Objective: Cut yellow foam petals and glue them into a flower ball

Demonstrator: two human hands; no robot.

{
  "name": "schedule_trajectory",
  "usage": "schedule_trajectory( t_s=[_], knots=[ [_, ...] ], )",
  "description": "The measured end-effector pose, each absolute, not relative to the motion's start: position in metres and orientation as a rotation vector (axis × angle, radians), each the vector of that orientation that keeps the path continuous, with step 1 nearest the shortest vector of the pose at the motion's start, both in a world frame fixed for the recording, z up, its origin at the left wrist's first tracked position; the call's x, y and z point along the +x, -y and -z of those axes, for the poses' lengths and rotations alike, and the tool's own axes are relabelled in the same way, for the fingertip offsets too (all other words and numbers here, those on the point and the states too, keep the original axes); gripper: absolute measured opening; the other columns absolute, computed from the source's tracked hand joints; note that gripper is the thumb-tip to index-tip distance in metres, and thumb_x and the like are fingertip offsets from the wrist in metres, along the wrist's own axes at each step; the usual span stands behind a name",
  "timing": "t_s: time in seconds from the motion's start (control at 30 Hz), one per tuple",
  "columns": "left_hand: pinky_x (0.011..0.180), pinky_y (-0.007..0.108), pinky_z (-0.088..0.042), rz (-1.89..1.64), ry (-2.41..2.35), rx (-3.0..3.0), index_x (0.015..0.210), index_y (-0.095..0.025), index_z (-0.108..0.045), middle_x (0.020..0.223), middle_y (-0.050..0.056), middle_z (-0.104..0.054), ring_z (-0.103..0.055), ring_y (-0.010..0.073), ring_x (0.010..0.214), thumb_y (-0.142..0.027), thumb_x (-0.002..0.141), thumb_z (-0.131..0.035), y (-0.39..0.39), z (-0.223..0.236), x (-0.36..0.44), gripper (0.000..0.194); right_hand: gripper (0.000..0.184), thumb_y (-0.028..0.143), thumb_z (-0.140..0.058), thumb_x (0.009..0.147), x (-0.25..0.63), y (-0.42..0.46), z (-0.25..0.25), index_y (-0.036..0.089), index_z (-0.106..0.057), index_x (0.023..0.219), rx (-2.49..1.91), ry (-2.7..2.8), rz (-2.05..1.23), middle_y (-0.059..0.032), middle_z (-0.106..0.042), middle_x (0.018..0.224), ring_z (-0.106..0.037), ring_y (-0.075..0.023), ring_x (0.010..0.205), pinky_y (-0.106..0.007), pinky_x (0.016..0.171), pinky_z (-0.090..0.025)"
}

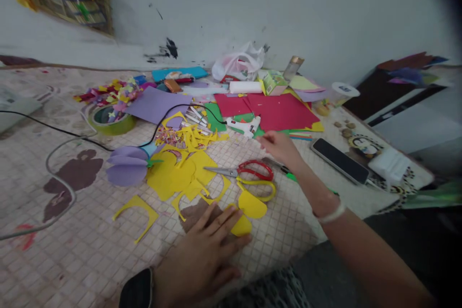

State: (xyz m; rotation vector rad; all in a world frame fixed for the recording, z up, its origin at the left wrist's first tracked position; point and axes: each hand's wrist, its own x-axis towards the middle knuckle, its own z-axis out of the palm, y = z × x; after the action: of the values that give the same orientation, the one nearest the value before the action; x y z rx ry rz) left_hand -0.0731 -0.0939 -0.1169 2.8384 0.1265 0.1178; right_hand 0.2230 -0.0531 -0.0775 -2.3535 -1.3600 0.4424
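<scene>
My left hand [209,250], with a dark watch on its wrist, lies flat with its fingers spread. Its fingertips rest on a yellow paper piece [241,226], beside another rounded yellow cutout [252,204]. Farther right, my right hand [281,148] hovers with curled fingers by the white glue gun [245,126]; anything between its fingertips is too small to make out. Scissors [256,171] with one red and one yellow handle lie between the hands, their blades over yellow paper sheets [180,173]. A green-handled tool [288,173] is partly hidden under my right wrist.
A purple folded-paper shape [128,166] and tape roll [113,120] stand left, near a black cord and grey cable [68,187]. Yellow scraps [198,137] lie mid-table. Red paper [281,110] and a plastic bag [240,63] are behind. A phone [339,160] lies right.
</scene>
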Motion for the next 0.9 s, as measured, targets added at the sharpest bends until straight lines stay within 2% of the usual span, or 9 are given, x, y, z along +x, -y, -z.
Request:
schedule_trajectory(
  t_s=[0.03, 0.13, 0.2, 0.37, 0.47, 0.57, 0.63, 0.77, 0.9],
  knots=[
    [0.112, 0.054, -0.020, -0.111, -0.141, 2.831, 0.144, -0.033, -0.027, 0.153, 0.007, -0.027, -0.024, 0.0268, 0.140, -0.045, 0.087, -0.054, 0.094, 0.117, -0.073, 0.064, 0.032, 0.040, -0.046, 0.094, 0.232, 0.036, 0.081, 0.014, -0.064, 0.086, -2.396, 1.326, -0.470, -0.0050, -0.068, 0.078, -0.065, -0.0183, 0.072, -0.031, 0.067, -0.050],
    [0.112, 0.057, -0.014, -0.120, -0.173, 2.815, 0.145, -0.034, -0.024, 0.153, 0.007, -0.029, -0.026, 0.0271, 0.140, -0.043, 0.089, -0.051, 0.095, 0.117, -0.074, 0.063, 0.025, 0.034, -0.054, 0.092, 0.252, -0.001, 0.094, 0.015, -0.060, 0.108, -2.495, 1.240, -0.567, -0.0063, -0.065, 0.104, -0.064, -0.0176, 0.084, -0.036, 0.074, -0.054],
    [0.113, 0.058, -0.010, -0.127, -0.201, 2.809, 0.145, -0.032, -0.026, 0.151, 0.007, -0.032, -0.027, 0.0269, 0.139, -0.043, 0.090, -0.049, 0.095, 0.117, -0.074, 0.061, 0.026, 0.031, -0.055, 0.092, 0.260, -0.013, 0.102, 0.016, -0.058, 0.114, -2.535, 1.203, -0.616, -0.0078, -0.062, 0.113, -0.063, -0.0191, 0.090, -0.038, 0.077, -0.054],
    [0.114, 0.056, -0.011, -0.136, -0.242, 2.786, 0.143, -0.028, -0.031, 0.151, 0.006, -0.033, -0.027, 0.0248, 0.139, -0.047, 0.094, -0.038, 0.095, 0.116, -0.075, 0.054, 0.027, 0.030, -0.056, 0.092, 0.260, -0.018, 0.108, 0.016, -0.057, 0.114, -2.603, 1.204, -0.595, -0.0072, -0.062, 0.111, -0.064, -0.0187, 0.089, -0.038, 0.076, -0.055],
    [0.114, 0.057, -0.013, -0.140, -0.248, 2.762, 0.143, -0.029, -0.031, 0.151, 0.005, -0.034, -0.026, 0.0237, 0.140, -0.048, 0.095, -0.034, 0.094, 0.116, -0.076, 0.052, 0.035, 0.043, -0.049, 0.093, 0.251, -0.012, 0.099, 0.012, -0.063, 0.102, -2.644, 1.266, -0.399, -0.0097, -0.067, 0.098, -0.066, -0.0200, 0.083, -0.035, 0.071, -0.053],
    [0.113, 0.059, -0.015, -0.138, -0.247, 2.753, 0.142, -0.029, -0.032, 0.150, 0.006, -0.034, -0.027, 0.0244, 0.140, -0.049, 0.095, -0.033, 0.094, 0.116, -0.076, 0.052, 0.051, 0.056, -0.040, 0.091, 0.232, -0.009, 0.085, 0.012, -0.065, 0.095, -2.635, 1.416, -0.107, -0.0160, -0.070, 0.093, -0.065, -0.0287, 0.089, -0.036, 0.070, -0.049],
    [0.112, 0.060, -0.015, -0.142, -0.241, 2.755, 0.142, -0.028, -0.031, 0.151, 0.007, -0.033, -0.026, 0.0245, 0.140, -0.047, 0.095, -0.032, 0.094, 0.115, -0.076, 0.051, 0.042, 0.050, -0.045, 0.091, 0.217, -0.013, 0.078, 0.014, -0.063, 0.104, -2.582, 1.581, 0.039, -0.0150, -0.069, 0.099, -0.063, -0.0300, 0.095, -0.037, 0.073, -0.048],
    [0.112, 0.060, -0.017, -0.178, -0.231, 2.796, 0.142, -0.027, -0.033, 0.150, 0.007, -0.034, -0.025, 0.0247, 0.140, -0.043, 0.095, -0.036, 0.097, 0.117, -0.077, 0.049, 0.032, 0.036, -0.059, 0.087, 0.191, -0.034, 0.074, 0.014, -0.061, 0.110, -2.463, 1.914, 0.239, -0.0139, -0.061, 0.118, -0.053, -0.0295, 0.113, -0.043, 0.091, -0.043],
    [0.109, 0.060, -0.024, -0.331, -0.267, 2.885, 0.138, -0.023, -0.039, 0.146, 0.008, -0.041, -0.032, 0.0277, 0.137, -0.036, 0.093, -0.045, 0.095, 0.119, -0.082, 0.047, 0.032, 0.030, -0.059, 0.090, 0.187, -0.049, 0.076, 0.014, -0.057, 0.117, -2.396, 2.117, 0.337, -0.0106, -0.058, 0.120, -0.060, -0.0238, 0.102, -0.045, 0.086, -0.050]
  ],
)
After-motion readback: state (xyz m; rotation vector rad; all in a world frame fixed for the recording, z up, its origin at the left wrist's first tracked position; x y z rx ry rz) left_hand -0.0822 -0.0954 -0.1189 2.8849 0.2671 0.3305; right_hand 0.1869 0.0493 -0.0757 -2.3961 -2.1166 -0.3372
